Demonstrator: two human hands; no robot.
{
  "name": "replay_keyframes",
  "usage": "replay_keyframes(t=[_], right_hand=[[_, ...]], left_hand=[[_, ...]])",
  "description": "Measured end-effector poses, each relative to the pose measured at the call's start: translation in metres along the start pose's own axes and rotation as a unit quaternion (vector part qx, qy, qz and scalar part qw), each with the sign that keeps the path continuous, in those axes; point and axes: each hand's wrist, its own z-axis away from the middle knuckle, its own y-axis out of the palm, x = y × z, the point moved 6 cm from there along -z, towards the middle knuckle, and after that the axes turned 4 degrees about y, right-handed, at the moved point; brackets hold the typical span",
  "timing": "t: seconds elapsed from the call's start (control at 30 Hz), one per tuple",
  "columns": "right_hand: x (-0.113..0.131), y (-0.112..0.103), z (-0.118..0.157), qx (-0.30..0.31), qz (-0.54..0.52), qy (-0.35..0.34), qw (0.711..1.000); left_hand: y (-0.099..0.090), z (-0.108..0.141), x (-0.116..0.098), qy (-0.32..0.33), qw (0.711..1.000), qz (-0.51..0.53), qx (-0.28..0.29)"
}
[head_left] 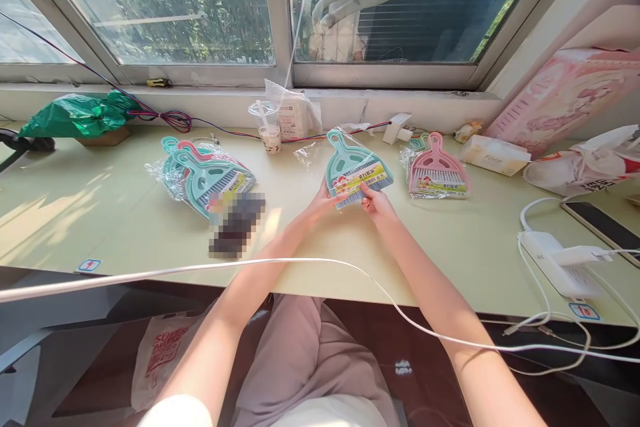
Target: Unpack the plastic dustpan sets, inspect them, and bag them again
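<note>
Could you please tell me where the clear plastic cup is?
In the head view, the cup stands left of centre on the table, beside a plastic-wrapped packet.

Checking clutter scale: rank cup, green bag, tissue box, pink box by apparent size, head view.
Largest to smallest:
pink box
green bag
tissue box
cup

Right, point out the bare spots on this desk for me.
Bare desk lies left of the bagged dustpan pile and between the pink dustpan set and the white power strip. Crowded: the right end around the tissue pack and phone, and the back edge by the plastic cup.
</note>
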Motion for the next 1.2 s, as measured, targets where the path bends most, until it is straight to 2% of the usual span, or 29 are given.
replay_keyframes(t=[0.13, 0.2, 0.27, 0.3, 0.37, 0.43, 0.5, 0.53, 0.57, 0.63, 0.73, 0.8, 0.87, 0.9, 0.97, 1.03, 1.07, 1.2], right_hand=[[-0.003, 0.006, 0.002, 0.036, 0.063, -0.008, 0.997], [-0.007, 0.009, 0.004, 0.033, 0.118, -0.015, 0.992], [-0.007, 0.007, 0.007, -0.013, 0.172, -0.039, 0.984], [-0.004, 0.004, 0.009, -0.058, 0.196, -0.07, 0.976], [0.012, -0.004, 0.017, -0.166, 0.245, -0.181, 0.938], [0.031, -0.004, 0.028, -0.225, 0.318, -0.322, 0.863], [0.041, 0.005, 0.033, -0.205, 0.408, -0.411, 0.789], [0.043, 0.009, 0.031, -0.178, 0.449, -0.427, 0.765], [0.043, 0.012, 0.029, -0.156, 0.48, -0.429, 0.749], [0.042, 0.013, 0.024, -0.135, 0.51, -0.424, 0.736], [0.041, 0.009, 0.017, -0.118, 0.49, -0.425, 0.752], [0.044, 0.002, 0.011, -0.119, 0.435, -0.428, 0.783], [0.046, -0.009, 0.002, -0.11, 0.362, -0.411, 0.829], [0.046, -0.013, -0.005, -0.085, 0.33, -0.392, 0.855], [0.04, -0.016, -0.02, 0.007, 0.292, -0.334, 0.896], [0.034, -0.016, -0.031, 0.089, 0.282, -0.279, 0.913], [0.031, -0.017, -0.035, 0.108, 0.282, -0.26, 0.917], [0.027, -0.022, -0.039, 0.103, 0.276, -0.239, 0.925]], left_hand=[[-0.017, -0.005, 0.006, 0.045, 0.995, -0.008, -0.094], [-0.025, -0.007, 0.008, 0.052, 0.99, -0.019, -0.131], [-0.029, -0.007, 0.008, 0.064, 0.986, -0.034, -0.147], [-0.031, -0.008, 0.007, 0.074, 0.984, -0.042, -0.154], [-0.033, -0.008, 0.004, 0.094, 0.981, -0.051, -0.164], [-0.037, -0.01, 0.003, 0.106, 0.978, -0.049, -0.17], [-0.04, -0.011, 0.002, 0.113, 0.979, -0.045, -0.166], [-0.041, -0.012, 0.001, 0.114, 0.98, -0.045, -0.158], [-0.041, -0.013, 0.001, 0.113, 0.982, -0.048, -0.145], [-0.041, -0.015, 0.001, 0.1, 0.988, -0.056, -0.108], [-0.039, -0.017, 0.003, 0.068, 0.994, -0.068, -0.058], [-0.04, -0.018, 0.003, 0.064, 0.995, -0.07, -0.041], [-0.041, -0.019, 0.001, 0.079, 0.993, -0.078, -0.028], [-0.042, -0.019, 0.0, 0.089, 0.992, -0.087, -0.022], [-0.045, -0.02, -0.002, 0.099, 0.989, -0.11, -0.015], [-0.049, -0.019, 0.0, 0.087, 0.986, -0.144, -0.009], [-0.052, -0.019, 0.002, 0.075, 0.984, -0.163, -0.009], [-0.061, -0.018, 0.007, 0.054, 0.972, -0.229, -0.005]])
